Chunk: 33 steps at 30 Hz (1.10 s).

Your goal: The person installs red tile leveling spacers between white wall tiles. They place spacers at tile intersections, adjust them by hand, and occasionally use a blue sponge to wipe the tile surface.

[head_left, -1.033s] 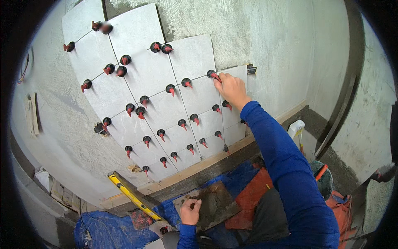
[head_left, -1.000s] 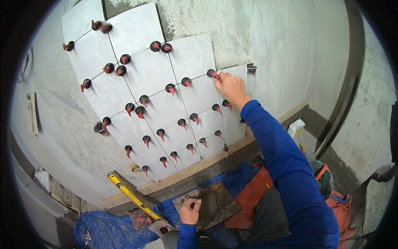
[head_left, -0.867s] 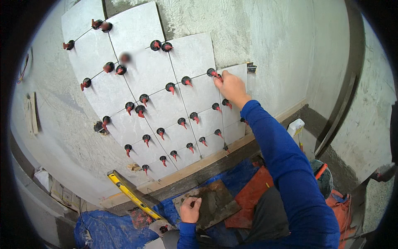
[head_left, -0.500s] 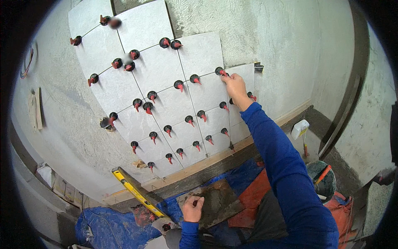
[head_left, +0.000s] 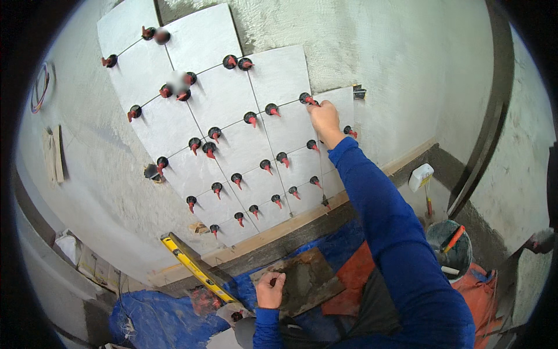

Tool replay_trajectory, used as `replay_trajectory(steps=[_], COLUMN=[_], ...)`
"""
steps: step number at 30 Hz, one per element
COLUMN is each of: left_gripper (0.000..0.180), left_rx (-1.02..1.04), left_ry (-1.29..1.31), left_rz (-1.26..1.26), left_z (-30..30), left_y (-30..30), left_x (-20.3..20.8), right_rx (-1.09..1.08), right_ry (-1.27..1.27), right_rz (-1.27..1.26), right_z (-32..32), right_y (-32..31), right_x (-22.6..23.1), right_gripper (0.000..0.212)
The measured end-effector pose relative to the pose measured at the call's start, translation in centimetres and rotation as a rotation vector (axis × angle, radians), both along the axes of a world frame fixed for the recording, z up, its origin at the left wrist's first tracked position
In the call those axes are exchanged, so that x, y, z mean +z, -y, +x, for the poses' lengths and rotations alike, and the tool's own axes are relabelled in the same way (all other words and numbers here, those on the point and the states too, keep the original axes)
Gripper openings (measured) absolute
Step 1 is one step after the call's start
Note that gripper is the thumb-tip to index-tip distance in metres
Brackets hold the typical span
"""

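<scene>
Pale grey wall tiles (head_left: 224, 99) cover part of the wall, with black round tile levelers (head_left: 272, 109) with red handles standing along their joints. Up at the right, my right hand (head_left: 325, 119) is closed on the red handle of a tile leveler (head_left: 306, 98), at the joint beneath the top right tile. Its fingertips partly cover the handle. Low in front of me, my left hand (head_left: 269, 292) is held with curled fingers, thumb against them. Whatever lies inside that grip, if anything, is hidden. It hovers over a mortar-smeared board (head_left: 314, 276).
A yellow spirit level (head_left: 195, 264) leans at the wall's foot. Blue sheeting (head_left: 157, 320) and an orange-red sheet (head_left: 351, 276) cover the floor. To the right stand a bucket (head_left: 433, 241) with an orange-handled tool (head_left: 455, 238) and a white container (head_left: 421, 177).
My view has shifted slightly. My right hand stays on the same tile leveler, its wrist turned a little and the forearm slightly left. My left hand has barely moved.
</scene>
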<state>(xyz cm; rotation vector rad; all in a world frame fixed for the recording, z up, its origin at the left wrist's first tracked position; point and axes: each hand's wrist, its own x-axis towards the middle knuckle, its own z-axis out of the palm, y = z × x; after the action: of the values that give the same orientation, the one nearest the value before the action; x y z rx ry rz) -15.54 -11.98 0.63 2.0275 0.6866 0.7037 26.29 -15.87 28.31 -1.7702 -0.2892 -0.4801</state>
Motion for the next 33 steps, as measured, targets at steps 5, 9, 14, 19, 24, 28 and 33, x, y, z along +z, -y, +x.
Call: replay_trajectory(steps=[5,9,14,19,24,28,33], left_gripper=[0.031,0.03,0.03,0.031,0.03,0.028,0.016], left_rx=[0.025,0.036,0.005,-0.012,-0.015,-0.018,-0.128], left_ry=[-0.005,-0.075,-0.013,-0.045,-0.043,-0.011,0.105], left_rz=[0.111,-0.042,0.01,0.002,-0.024,0.112,0.233], left_z=[0.0,-0.3,0.1,0.4,0.5,0.6,3.2], left_y=[-0.3,-0.6,-0.9,-0.5,-0.4,0.2,0.9], left_x=[-0.9,-1.7,-2.3,-1.8,-1.3,-0.6,6.3], right_rx=[0.052,0.172,0.038,0.017,0.017,-0.017,0.119], right_ry=[0.039,-0.087,-0.007,0.038,0.108,0.164,0.22], right_rz=[-0.006,0.15,0.1,-0.129,-0.222,-0.301,-0.209], right_z=[0.2,0.3,-1.2,-1.8,-1.6,-1.6,-1.9], right_y=[0.4,0.1,0.0,1.1,1.4,1.6,4.3], right_x=[-0.7,-0.8,-0.2,0.8,1.0,1.0,0.3], right_gripper=[0.045,0.043,0.037,0.036,0.035,0.036,0.038])
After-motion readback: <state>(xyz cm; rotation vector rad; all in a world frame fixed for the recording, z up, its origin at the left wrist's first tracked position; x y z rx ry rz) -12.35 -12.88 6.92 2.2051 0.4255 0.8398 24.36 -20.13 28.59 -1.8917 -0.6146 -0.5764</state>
